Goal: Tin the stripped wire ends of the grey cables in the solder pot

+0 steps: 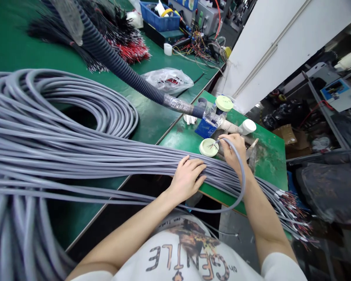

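Note:
My right hand (233, 150) pinches a grey cable (242, 171) close to its end. The stripped wires of that end spread over a small round pale-yellow cup (209, 148); whether they touch what is inside I cannot tell. From my hand the cable loops down and back to the left. My left hand (189, 175) lies with its fingers stretched out on a thick bundle of grey cables (152, 154). At the right the bundle ends in many stripped wires (295, 214) with white, red and dark strands.
A ribbed black hose (128, 74) slants down to a blue box (206, 127). Close by stand a lidded yellow container (224, 103) and a white jar (248, 127). Coiled grey cable (114, 105), black and red wires (131, 50) and a plastic bag (169, 80) lie on the green table.

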`<state>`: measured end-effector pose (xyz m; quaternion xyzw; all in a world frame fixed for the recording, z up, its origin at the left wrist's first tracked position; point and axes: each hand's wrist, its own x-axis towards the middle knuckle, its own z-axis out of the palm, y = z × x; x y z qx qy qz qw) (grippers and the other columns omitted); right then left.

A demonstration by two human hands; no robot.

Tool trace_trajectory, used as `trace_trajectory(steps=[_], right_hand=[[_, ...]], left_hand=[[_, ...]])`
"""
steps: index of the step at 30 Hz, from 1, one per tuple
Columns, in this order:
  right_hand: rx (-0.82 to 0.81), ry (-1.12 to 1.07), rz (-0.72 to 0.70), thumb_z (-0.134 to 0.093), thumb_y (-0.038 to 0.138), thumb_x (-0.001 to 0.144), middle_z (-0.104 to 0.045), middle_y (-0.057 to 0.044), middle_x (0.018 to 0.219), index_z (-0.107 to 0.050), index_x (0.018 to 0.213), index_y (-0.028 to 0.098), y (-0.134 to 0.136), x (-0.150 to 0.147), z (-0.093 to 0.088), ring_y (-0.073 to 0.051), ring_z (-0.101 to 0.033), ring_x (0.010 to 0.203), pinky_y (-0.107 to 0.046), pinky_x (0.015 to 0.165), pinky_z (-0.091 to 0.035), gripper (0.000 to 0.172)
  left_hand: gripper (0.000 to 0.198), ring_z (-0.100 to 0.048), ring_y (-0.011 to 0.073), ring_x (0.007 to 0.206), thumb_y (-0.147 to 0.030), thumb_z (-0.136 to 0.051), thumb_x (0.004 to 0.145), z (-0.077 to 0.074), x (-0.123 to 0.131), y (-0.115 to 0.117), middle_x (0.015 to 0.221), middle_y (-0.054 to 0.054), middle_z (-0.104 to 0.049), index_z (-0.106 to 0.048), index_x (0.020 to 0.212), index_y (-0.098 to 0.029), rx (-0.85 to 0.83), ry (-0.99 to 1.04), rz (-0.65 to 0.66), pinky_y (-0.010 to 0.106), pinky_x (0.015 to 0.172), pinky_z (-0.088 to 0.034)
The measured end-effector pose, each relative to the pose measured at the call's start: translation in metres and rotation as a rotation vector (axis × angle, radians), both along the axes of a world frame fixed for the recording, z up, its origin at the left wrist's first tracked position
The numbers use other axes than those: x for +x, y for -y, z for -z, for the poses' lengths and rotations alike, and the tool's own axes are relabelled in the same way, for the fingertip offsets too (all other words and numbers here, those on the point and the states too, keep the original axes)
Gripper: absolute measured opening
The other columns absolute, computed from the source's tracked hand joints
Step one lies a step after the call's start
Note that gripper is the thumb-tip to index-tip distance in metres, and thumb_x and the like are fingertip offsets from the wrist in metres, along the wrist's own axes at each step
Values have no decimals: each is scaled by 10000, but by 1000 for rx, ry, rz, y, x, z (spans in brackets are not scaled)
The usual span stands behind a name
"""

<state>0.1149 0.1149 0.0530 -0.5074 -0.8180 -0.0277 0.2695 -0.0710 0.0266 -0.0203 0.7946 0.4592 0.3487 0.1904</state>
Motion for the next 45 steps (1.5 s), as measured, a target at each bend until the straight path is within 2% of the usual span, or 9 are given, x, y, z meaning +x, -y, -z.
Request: trace_trajectory(steps=[5,10,13,16,21,25,32,45], right_hand=[[14,32,-25,-490,299,913,-659,-43,857,-667,970,218,-3,0,8,-193,-568,881,-373,866,-371,203],[52,30,15,-492,303,913,-655,-49,883,-674,982,221,6,4,-10,-192,-574,899,-370,892,-375,212],[121,20,121,-496,300,913,-657,-53,928,-677,983,223,13,22,-24,-196,-570,933,-368,914,-367,210],[171,40,221,-500,310,908,-664,-53,950,-674,981,224,15,53,-29,-205,-569,950,-362,908,-370,208],[152,93,345,-484,327,907,-682,-51,941,-670,962,226,7,103,-15,-221,-573,950,-360,890,-387,220],[120,72,367,-490,317,897,-688,-59,927,-676,947,219,-1,122,1,-214,-591,908,-343,854,-422,216],[113,26,389,-503,303,886,-683,-64,929,-679,948,221,-6,126,16,-217,-583,898,-355,848,-422,204],[91,61,394,-505,297,882,-706,-59,926,-680,919,211,-21,125,26,-216,-589,878,-333,816,-421,200]], left_hand=[[294,-543,217,1143,-313,-542,877,0,0,0,1192,67,-637,-599,1146,-208,3,1,-2,468,1104,-231],[292,-546,223,1141,-306,-544,875,-1,0,0,1187,72,-639,-598,1145,-210,2,9,0,475,1096,-245],[291,-546,223,1141,-305,-549,872,-1,0,0,1185,69,-642,-600,1142,-210,4,9,4,473,1095,-248],[288,-545,220,1143,-303,-541,877,-1,-1,0,1186,68,-640,-600,1143,-209,6,7,7,469,1097,-245],[293,-544,231,1145,-307,-541,876,0,0,-1,1190,72,-639,-602,1145,-209,12,-4,6,477,1093,-245],[295,-545,239,1145,-305,-537,876,2,0,-1,1186,75,-641,-603,1148,-212,23,-18,5,484,1089,-247],[303,-549,240,1140,-305,-535,875,3,0,-1,1181,77,-644,-598,1157,-214,41,-24,5,488,1082,-260],[299,-549,238,1147,-311,-535,879,3,0,-1,1190,71,-641,-595,1156,-214,35,-44,8,479,1085,-257]])
